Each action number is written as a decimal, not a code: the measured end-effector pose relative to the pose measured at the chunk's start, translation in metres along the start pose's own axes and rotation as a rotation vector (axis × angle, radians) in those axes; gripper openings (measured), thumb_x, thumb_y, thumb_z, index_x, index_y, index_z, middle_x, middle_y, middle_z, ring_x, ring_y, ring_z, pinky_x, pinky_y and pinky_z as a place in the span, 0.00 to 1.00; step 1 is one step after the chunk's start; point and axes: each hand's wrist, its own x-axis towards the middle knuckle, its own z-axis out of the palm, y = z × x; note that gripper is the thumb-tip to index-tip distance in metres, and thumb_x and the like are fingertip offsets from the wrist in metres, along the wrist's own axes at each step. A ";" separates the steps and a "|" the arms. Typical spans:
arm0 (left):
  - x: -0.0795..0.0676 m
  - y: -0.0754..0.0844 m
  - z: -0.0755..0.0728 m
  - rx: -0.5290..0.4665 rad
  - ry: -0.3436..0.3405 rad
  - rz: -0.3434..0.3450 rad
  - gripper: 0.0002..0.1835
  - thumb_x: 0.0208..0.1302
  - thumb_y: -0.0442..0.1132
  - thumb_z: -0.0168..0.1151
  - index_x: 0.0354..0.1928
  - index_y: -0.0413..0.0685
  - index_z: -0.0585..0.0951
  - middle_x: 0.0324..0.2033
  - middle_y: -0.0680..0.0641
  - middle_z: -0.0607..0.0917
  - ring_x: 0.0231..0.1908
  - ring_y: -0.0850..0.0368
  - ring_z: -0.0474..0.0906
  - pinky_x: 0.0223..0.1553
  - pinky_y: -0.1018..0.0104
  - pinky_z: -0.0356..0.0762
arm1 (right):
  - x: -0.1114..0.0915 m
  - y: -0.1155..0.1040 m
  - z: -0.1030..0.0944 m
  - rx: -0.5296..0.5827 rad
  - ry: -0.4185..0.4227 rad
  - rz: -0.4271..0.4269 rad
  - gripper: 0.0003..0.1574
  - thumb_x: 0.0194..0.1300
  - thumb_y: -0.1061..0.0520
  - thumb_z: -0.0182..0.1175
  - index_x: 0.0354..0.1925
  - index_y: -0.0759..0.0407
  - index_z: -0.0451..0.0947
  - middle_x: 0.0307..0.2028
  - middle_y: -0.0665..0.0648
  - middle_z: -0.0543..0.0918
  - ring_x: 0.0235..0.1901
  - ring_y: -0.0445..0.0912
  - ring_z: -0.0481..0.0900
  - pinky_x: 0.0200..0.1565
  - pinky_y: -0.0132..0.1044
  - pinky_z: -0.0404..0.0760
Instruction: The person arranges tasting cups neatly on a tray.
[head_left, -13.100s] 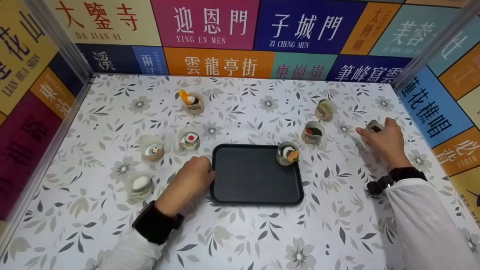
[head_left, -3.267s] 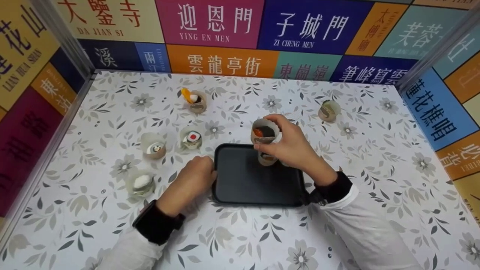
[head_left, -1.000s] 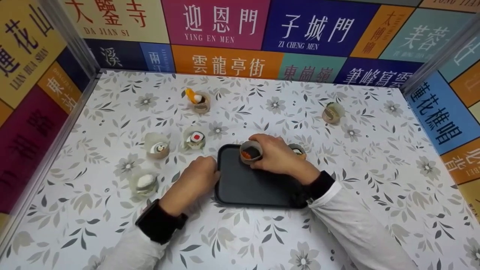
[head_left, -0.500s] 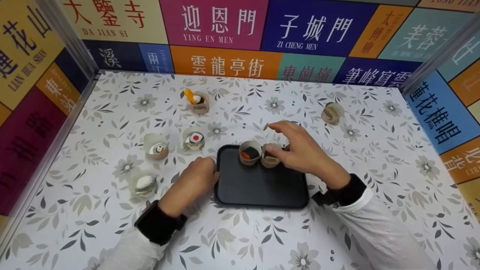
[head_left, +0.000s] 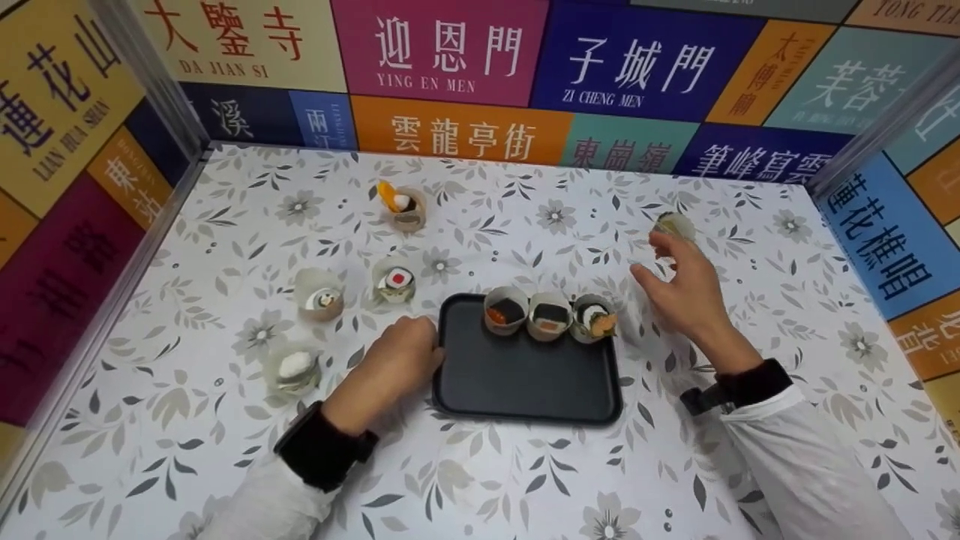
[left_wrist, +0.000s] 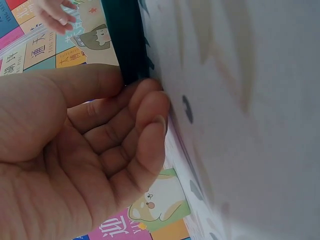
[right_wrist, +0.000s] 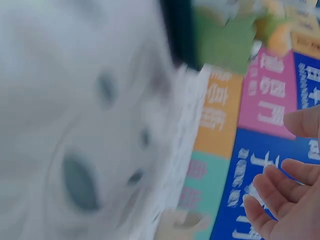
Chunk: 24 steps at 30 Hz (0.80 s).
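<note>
My left hand (head_left: pixel 394 356) pinches the left edge of a black tray (head_left: pixel 517 382); in the left wrist view the thumb and curled fingers meet at the dark rim (left_wrist: pixel 125 40). Along the tray's back edge stand three paper cups of sushi: one with orange roe (head_left: pixel 504 311), one with a dark-topped piece (head_left: pixel 549 319), and one with an orange garnish (head_left: pixel 594 321). My right hand (head_left: pixel 688 292) holds nothing, its thumb and fingers spread just in front of a paper cup (head_left: pixel 679 223) at the back right. The hand partly hides that cup in the head view.
Left of the tray stand several more cups: one with a yellow-orange piece (head_left: pixel 403 208), one with a red-centred roll (head_left: pixel 394 280), a pale roll (head_left: pixel 320 296) and a white-topped piece (head_left: pixel 292 367). Printed panels (head_left: pixel 450 135) wall the flowered table at back and sides.
The right hand set the roe cup and the dark-topped cup on the tray beside the orange-garnished one, let go, and moved to the back right. The left hand stays at the tray's edge.
</note>
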 end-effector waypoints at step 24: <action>-0.002 0.000 0.001 0.020 0.022 0.039 0.18 0.64 0.31 0.65 0.18 0.47 0.73 0.19 0.47 0.77 0.25 0.47 0.76 0.27 0.51 0.75 | 0.055 0.067 -0.028 -0.054 -0.135 0.343 0.72 0.63 0.31 0.69 0.83 0.65 0.43 0.80 0.73 0.50 0.77 0.69 0.51 0.73 0.65 0.55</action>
